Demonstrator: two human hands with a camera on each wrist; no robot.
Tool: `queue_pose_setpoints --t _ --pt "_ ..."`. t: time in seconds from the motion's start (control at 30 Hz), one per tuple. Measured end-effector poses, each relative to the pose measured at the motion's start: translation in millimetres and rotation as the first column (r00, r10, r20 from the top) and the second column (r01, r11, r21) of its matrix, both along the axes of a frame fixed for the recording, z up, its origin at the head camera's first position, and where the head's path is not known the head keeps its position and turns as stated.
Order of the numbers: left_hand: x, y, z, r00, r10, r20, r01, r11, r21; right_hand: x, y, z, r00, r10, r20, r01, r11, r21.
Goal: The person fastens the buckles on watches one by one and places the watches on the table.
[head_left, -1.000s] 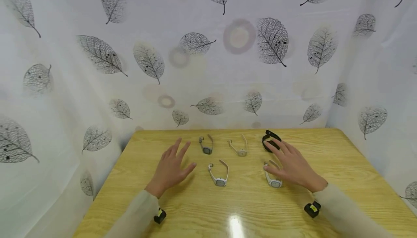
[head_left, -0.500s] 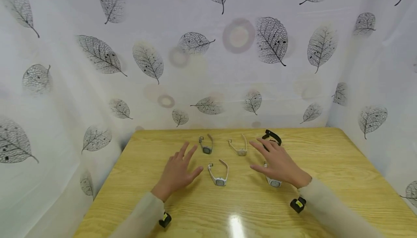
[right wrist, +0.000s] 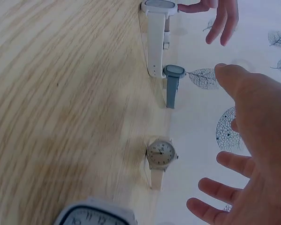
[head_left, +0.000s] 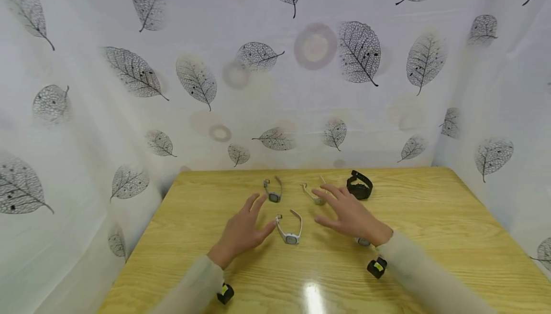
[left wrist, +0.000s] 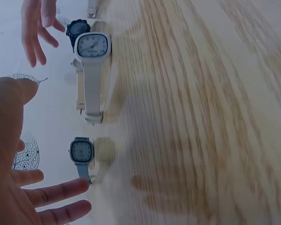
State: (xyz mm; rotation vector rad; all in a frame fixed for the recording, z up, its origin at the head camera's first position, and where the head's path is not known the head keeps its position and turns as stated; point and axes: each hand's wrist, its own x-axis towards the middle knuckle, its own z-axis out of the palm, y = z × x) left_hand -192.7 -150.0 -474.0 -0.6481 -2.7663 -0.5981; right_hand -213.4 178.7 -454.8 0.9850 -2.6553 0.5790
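My left hand (head_left: 243, 230), fingers spread and holding nothing, hovers over the table left of a white watch (head_left: 291, 239); its thumb tip appears close to the strap. A grey watch (head_left: 274, 197) lies beyond its fingertips. My right hand (head_left: 350, 216), also spread with nothing in it, reaches over the right side. Its fingers overlap the strap of a cream watch (head_left: 318, 201), whose round dial (right wrist: 161, 153) faces the right wrist view. Another white watch (head_left: 363, 242) is mostly hidden under this hand. Behind it stands a black watch (head_left: 359, 189).
The watches stand on a light wooden table (head_left: 430, 218). A white curtain (head_left: 275, 89) printed with leaves hangs behind the table's far edge and at both sides. Small black devices (head_left: 377, 267) are strapped at both wrists. Light glares on the table's front (head_left: 313, 297).
Both hands have moved inward: the left a little to the right, the right hand leftward off the black watch and over toward the cream one. The watches have not moved.
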Motion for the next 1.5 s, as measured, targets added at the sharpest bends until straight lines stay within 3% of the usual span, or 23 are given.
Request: queue_pose_setpoints --t 0.33,0.57,0.83,0.97,1.07,1.23,1.37,1.5 --pt "5.5 14.3 -3.1 0.996 -0.033 0.084 0.021 0.99 0.142 4.0 -18.6 -3.8 0.986 0.035 0.16 -0.036 0.999 0.0" --pt "1.6 20.8 -8.7 0.989 -0.068 0.135 0.028 0.961 0.276 0.6 -32.3 -9.5 0.951 0.1 0.293 -0.061 0.988 -0.138" --pt "1.2 27.2 -10.8 0.974 -0.066 0.218 -0.026 0.918 0.396 -4.3 -48.9 -19.1 0.917 0.103 0.386 -0.021 0.977 -0.211" --pt "3.5 30.5 -11.5 0.958 -0.032 0.285 -0.095 0.903 0.419 -4.6 -54.7 -20.3 0.901 0.102 0.421 0.007 0.968 -0.25" --pt "4.4 33.0 -13.0 0.935 -0.017 0.355 -0.155 0.88 0.45 -4.8 -58.3 -21.6 0.888 0.096 0.449 0.029 0.964 -0.265" --pt "6.1 36.3 -13.6 0.901 -0.037 0.432 -0.221 0.818 0.53 -6.1 -63.6 -24.9 0.877 0.079 0.474 0.065 0.958 -0.279" --pt "6.0 39.2 -13.7 0.892 -0.025 0.452 -0.26 0.789 0.557 -6.2 -67.5 -26.1 0.874 0.082 0.48 0.074 0.951 -0.299" --pt "4.8 42.8 -14.7 0.891 -0.005 0.454 -0.285 0.772 0.568 -6.0 -71.1 -26.9 0.851 0.089 0.517 0.096 0.942 -0.32"
